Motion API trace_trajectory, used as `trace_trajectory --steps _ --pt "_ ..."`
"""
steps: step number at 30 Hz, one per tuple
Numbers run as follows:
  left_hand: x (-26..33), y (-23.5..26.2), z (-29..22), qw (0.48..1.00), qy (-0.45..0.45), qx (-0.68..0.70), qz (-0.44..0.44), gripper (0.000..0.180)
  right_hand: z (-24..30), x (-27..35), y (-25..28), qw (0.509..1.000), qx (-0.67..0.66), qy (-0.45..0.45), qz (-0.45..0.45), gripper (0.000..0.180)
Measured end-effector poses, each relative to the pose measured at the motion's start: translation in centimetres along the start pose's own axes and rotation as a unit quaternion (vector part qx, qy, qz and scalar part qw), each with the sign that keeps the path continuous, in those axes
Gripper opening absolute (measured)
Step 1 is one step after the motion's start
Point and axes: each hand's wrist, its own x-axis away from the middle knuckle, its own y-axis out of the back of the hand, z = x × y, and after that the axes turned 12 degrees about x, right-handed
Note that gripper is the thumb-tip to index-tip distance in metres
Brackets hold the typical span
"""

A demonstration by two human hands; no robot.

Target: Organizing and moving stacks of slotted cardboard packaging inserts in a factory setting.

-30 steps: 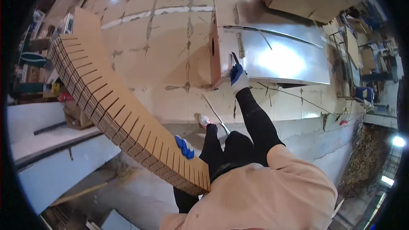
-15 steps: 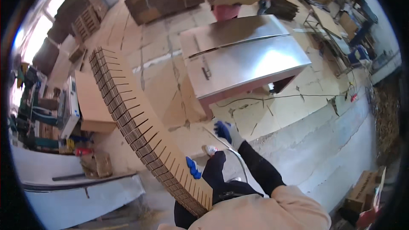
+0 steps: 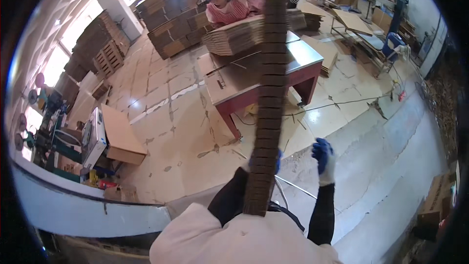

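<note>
A: Risk? The stack of flattened cardboard sheets [image 3: 267,102] stands on edge, running from 6 toward 12 o'clock. The left hand [image 3: 276,161], blue-gloved, presses its side near the lower end; the right hand [image 3: 322,159] hangs open just beside it at 3 o'clock, off the stack. Judged: sheets could fan or slide out.

B: Hidden? The left fingers lie behind the stack, so their grip cannot be told. The metal-topped table [image 3: 234,85] is partly covered.

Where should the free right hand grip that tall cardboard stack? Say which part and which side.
Grip the cardboard stack low on its right edge, opposite the left hand. It stands upright and tall, so a second hold near the base would probably steady it. The right hand is empty beside it.
</note>
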Motion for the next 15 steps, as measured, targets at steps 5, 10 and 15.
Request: trace_trajectory --steps 5,10,15 --pt "-9.4 1.4 5.3 0.997 0.078 -0.009 -0.010 0.045 3.2 4.6 9.0 0.988 0.065 0.070 -0.119 0.038" --pt "-19.2 1.4 10.7 0.992 0.108 -0.020 -0.065 0.039 6.7 7.7 17.3 0.964 0.082 0.075 -0.240 0.040" --pt "-28.1 8.3 12.6 0.973 0.112 -0.199 -0.020 0.069 8.3 7.1 24.4 0.951 0.093 0.048 -0.290 0.039"
